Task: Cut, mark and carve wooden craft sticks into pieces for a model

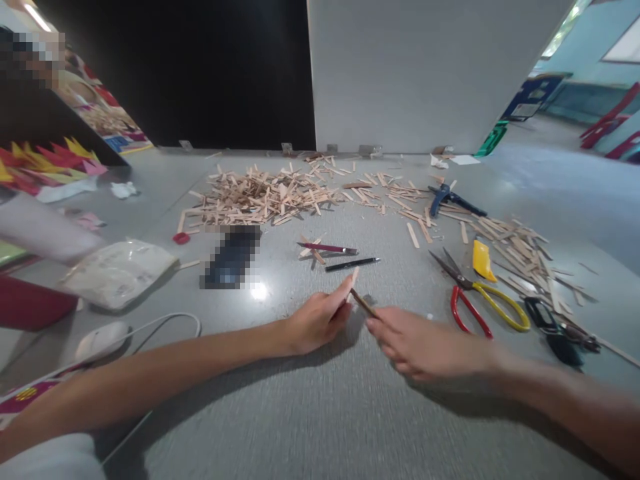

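My left hand (pixel 317 323) is closed around a small pale wooden craft stick (pixel 355 273), whose tip sticks up past the thumb. My right hand (pixel 425 343) grips a thin, flat brown stick (pixel 364 305), its far end at or very near the craft stick; whether they touch I cannot tell. Just beyond the hands lie a black pen (pixel 353 264) and a dark red pen-like tool (pixel 327 248), the latter across a few stick pieces (pixel 314 253). Scissors (pixel 467 283) with one red and one yellow handle rest to the right of my right hand.
Loose wooden sticks (pixel 265 197) are heaped at the back, with more (pixel 523 250) at right. Blue-handled pliers (pixel 445 199), a yellow object (pixel 483 259) and black clips (pixel 555 330) lie at right. At left are a blurred dark phone-like object (pixel 233 257), a plastic bag (pixel 123 273) and a corded mouse (pixel 103 340).
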### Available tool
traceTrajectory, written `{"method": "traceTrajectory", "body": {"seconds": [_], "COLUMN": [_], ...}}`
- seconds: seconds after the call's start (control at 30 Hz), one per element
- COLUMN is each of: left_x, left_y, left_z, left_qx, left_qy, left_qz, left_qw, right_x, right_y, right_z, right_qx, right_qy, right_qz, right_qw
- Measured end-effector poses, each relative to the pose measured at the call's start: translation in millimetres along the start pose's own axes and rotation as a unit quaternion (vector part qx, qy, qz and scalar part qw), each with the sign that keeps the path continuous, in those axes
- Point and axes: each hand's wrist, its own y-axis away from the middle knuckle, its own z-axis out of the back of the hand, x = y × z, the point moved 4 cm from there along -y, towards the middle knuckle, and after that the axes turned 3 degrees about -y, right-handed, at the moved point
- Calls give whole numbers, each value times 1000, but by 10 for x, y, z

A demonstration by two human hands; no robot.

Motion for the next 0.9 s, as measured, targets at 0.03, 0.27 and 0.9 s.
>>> {"method": "traceTrajectory", "body": {"seconds": [0.03, 0.27, 0.9], "left_x": [-1, 11, 12], "left_y": [10, 33, 33], "left_z": [-19, -40, -16], "left_qx": [16, 0, -37], "left_qy": [-1, -25, -33], "left_qz": [-21, -56, 6], "left_qw": [1000, 998, 999], "right_x": [26, -47, 116], "right_y": [25, 17, 60], "right_z": [69, 78, 259], "right_qx": [44, 118, 54], "right_qy": [-13, -200, -79], "right_qz": [-38, -193, -180], "right_qw": [998, 953, 979]}}
